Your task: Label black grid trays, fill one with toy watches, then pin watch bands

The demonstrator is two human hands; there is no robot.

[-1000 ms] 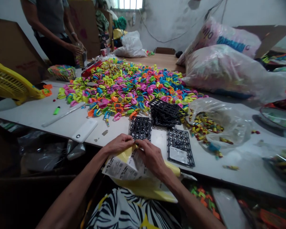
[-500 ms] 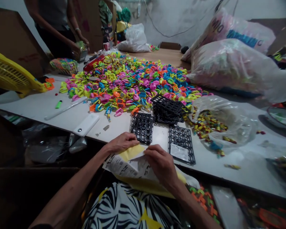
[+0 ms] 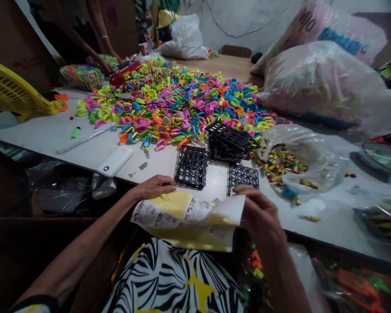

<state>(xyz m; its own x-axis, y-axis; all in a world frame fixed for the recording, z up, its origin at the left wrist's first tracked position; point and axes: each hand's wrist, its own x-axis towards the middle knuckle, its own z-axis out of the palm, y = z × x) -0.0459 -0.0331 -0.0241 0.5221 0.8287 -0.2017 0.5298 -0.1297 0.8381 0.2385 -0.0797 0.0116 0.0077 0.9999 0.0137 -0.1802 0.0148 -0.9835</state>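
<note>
Left hand (image 3: 153, 188) pins yellow sticker sheet (image 3: 185, 217); right hand (image 3: 262, 215) pinches white label (image 3: 230, 208), half peeled. Near black grid trays (image 3: 191, 166) unlabelled, stack (image 3: 230, 142) untouched.

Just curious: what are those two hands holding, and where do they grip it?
A yellow-backed label sheet: left hand pins its upper left edge, right hand pinches the peeled white corner.

head-worn view, facing forward-down, close over table edge (image 3: 84, 161)
</note>
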